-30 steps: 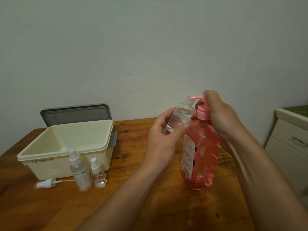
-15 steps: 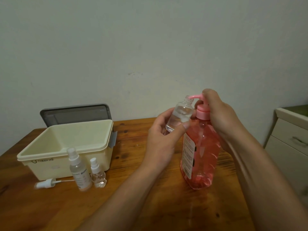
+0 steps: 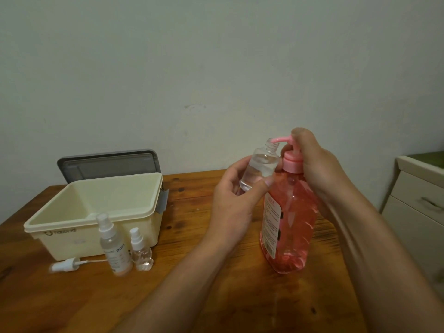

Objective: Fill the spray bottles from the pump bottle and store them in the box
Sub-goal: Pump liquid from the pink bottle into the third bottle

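A tall pink pump bottle (image 3: 292, 217) stands on the wooden table (image 3: 216, 296). My right hand (image 3: 314, 164) wraps around its pump head, fingers on top. My left hand (image 3: 236, 203) grips a small clear uncapped bottle (image 3: 260, 168), tilted, with its mouth right under the pink spout. It holds some clear liquid. A cream box (image 3: 96, 212) stands open at the left. In front of it stand a taller spray bottle (image 3: 114, 246) and a short spray bottle (image 3: 140, 251), both capped. A loose white spray cap with its tube (image 3: 66, 265) lies beside them.
The box's grey lid (image 3: 108, 164) leans against the wall behind the box. A cream drawer cabinet (image 3: 418, 212) stands off the table's right edge. The wall runs close behind the table.
The pump head has risen a little under my right hand. The small bottle stays at the spout in my left hand. Everything else is where it was.
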A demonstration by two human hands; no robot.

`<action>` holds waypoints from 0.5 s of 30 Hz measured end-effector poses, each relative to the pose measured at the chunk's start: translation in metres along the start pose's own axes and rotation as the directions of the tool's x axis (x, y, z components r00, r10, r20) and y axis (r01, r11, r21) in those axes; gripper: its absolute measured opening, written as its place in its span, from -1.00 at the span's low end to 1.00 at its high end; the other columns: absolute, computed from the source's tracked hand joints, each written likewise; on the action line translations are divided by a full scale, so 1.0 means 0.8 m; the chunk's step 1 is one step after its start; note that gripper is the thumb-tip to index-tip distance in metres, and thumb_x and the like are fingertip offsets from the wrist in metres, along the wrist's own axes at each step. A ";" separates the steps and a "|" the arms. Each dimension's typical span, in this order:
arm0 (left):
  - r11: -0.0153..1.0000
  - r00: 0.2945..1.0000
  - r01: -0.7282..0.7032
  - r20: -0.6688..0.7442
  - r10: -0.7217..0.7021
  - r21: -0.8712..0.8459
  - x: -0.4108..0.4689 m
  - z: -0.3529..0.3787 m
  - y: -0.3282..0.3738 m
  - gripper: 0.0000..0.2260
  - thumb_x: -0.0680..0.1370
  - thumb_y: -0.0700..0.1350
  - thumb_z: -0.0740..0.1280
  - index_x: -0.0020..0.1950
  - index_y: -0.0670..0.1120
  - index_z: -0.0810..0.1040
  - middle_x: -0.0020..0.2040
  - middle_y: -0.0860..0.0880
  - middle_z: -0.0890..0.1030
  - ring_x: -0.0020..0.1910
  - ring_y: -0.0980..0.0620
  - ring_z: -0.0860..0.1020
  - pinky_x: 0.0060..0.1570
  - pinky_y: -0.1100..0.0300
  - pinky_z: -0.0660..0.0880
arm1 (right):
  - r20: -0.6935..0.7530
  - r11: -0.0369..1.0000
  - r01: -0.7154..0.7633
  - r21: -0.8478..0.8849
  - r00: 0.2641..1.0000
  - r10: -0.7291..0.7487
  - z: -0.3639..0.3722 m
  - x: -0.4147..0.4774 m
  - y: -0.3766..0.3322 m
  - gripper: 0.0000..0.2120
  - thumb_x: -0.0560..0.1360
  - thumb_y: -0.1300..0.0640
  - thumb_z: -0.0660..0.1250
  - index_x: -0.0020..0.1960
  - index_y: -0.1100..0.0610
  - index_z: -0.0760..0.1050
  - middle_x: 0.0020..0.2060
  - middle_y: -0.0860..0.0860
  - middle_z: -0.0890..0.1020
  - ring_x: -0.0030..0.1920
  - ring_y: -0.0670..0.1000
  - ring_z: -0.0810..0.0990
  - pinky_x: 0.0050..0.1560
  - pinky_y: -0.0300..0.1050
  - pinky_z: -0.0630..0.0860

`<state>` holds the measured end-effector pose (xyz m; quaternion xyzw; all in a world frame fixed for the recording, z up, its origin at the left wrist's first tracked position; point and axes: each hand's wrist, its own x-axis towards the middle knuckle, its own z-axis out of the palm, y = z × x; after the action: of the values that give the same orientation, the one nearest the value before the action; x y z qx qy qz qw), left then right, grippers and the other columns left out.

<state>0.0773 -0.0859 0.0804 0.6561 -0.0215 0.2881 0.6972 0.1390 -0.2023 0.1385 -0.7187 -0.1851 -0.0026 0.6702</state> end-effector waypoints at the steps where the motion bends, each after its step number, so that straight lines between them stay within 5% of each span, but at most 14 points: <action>1: 1.000 1.000 0.000 0.000 0.000 0.004 0.000 0.000 0.000 -0.57 0.47 -0.21 0.45 0.33 -0.09 0.50 0.17 0.01 0.64 0.10 0.17 0.61 -0.02 0.33 0.56 | -0.003 1.000 0.005 -0.005 1.000 -0.005 0.000 0.001 0.000 -0.63 0.60 -0.08 0.08 -0.20 0.12 0.48 -0.53 -0.06 0.57 -0.50 -0.05 0.47 -0.33 -0.10 0.40; 9: 1.000 1.000 0.002 -0.004 -0.002 0.004 0.000 -0.002 -0.001 -0.57 0.47 -0.20 0.46 0.32 -0.09 0.50 0.15 0.03 0.64 0.05 0.23 0.62 -0.06 0.39 0.53 | 0.007 1.000 0.007 0.017 1.000 -0.007 0.000 0.002 0.004 -0.65 0.58 -0.09 0.11 -0.18 0.11 0.50 -0.38 0.02 0.64 -0.36 0.06 0.52 -0.22 0.02 0.44; 15: 1.000 1.000 0.001 -0.004 -0.001 -0.021 0.001 0.001 -0.001 -0.57 0.46 -0.24 0.46 0.32 -0.12 0.50 0.15 -0.01 0.65 0.07 0.17 0.63 -0.03 0.33 0.56 | -0.005 1.000 0.007 0.003 1.000 -0.007 0.001 0.000 0.001 -0.61 0.59 -0.13 0.08 -0.23 0.08 0.48 -0.52 -0.06 0.57 -0.53 -0.08 0.46 -0.30 -0.09 0.40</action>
<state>0.0789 -0.0865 0.0806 0.6479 -0.0228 0.2890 0.7044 0.1392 -0.2017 0.1375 -0.7173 -0.1857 -0.0065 0.6716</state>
